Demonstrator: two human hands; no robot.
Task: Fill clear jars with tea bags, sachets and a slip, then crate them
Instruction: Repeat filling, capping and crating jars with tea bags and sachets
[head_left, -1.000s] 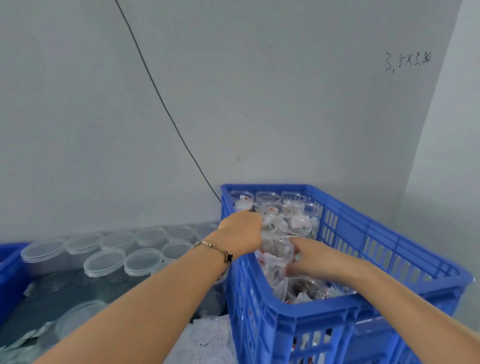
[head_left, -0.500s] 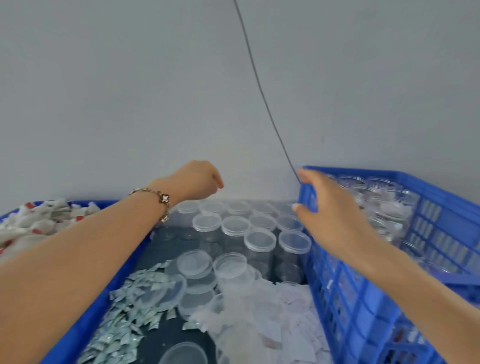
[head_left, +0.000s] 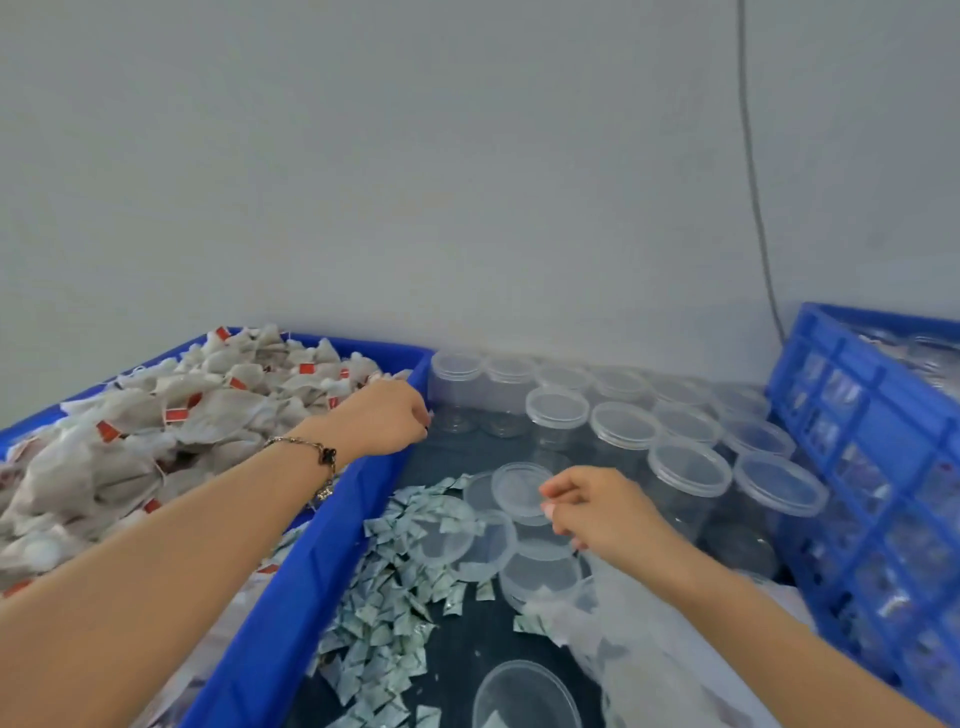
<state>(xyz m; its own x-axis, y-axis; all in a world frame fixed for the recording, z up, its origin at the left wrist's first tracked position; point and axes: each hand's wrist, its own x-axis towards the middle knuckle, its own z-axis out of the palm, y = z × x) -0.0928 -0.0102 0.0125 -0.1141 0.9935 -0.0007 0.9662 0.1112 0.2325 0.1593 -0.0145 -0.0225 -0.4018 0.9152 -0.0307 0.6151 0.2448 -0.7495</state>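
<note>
My left hand (head_left: 382, 418) reaches over the far corner of the blue bin (head_left: 291, 587), fingers loosely curled, nothing visibly in them; bracelet (head_left: 317, 457) on that wrist. My right hand (head_left: 597, 512) hovers over the loose lids (head_left: 519, 491), fingers bent with thumb and fingertips close together; can't tell if they pinch anything.

Tea bags (head_left: 156, 431): off-white pyramid-ish pouches with small red tags, heaped high in the blue bin on the left. Sachets (head_left: 395, 608): small pale green-white squares, scattered in a strip on the dark tabletop just beside the bin's wall. Clear jars (head_left: 623, 431): round, transparent plastic with translucent lids on, standing in rows against the back wall, between the bin and the blue crate (head_left: 857, 447). Crate on the right has slotted sides, filled jars dimly visible inside. White paper slips (head_left: 644, 660) lie piled near my right forearm, blurred. One more lid (head_left: 524, 696) lies at the bottom edge.
</note>
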